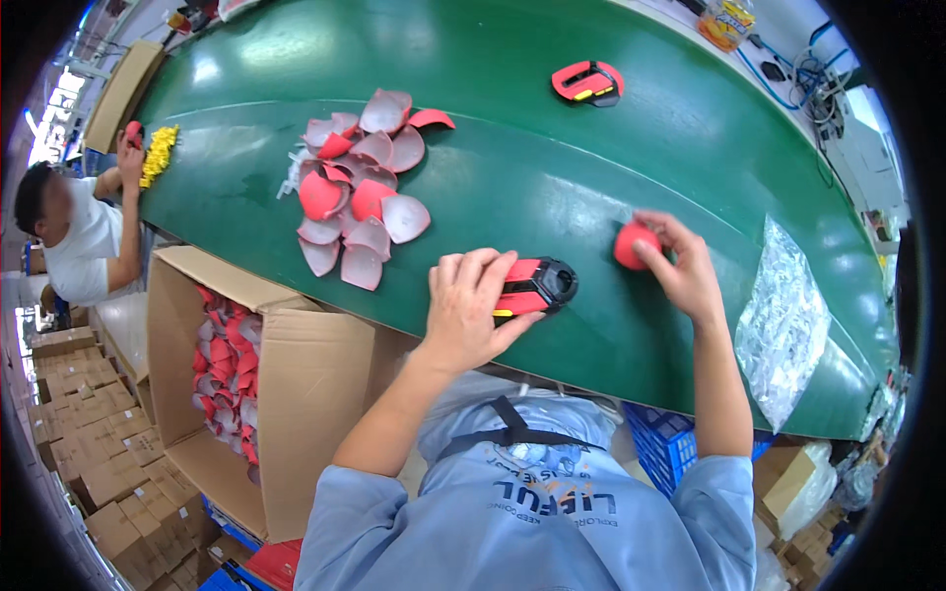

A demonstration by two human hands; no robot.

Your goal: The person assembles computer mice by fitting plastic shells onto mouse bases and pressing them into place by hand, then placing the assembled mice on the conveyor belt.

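Two hands are working on small red parts at a green conveyor belt [552,187].

The belt is curving across the upper view, carrying a pile of red and pink shell pieces [360,187], a second red-and-black housing [588,81] further off, and a sheet of clear plastic bags [783,320] at the right. The left hand [471,305] is closing over a red-and-black housing [537,286], pinning it to the belt near the front edge. The right hand [685,266] is gripping a red rounded shell [633,244] with its fingertips, just beside the housing. An open cardboard box [296,394] of more shells is standing below the belt, with stacked cartons [99,453] on the floor. Another person [84,236] is working at the far left; the object in that person's raised hand is too small to identify. The fisheye rim is cutting off the room's corners.
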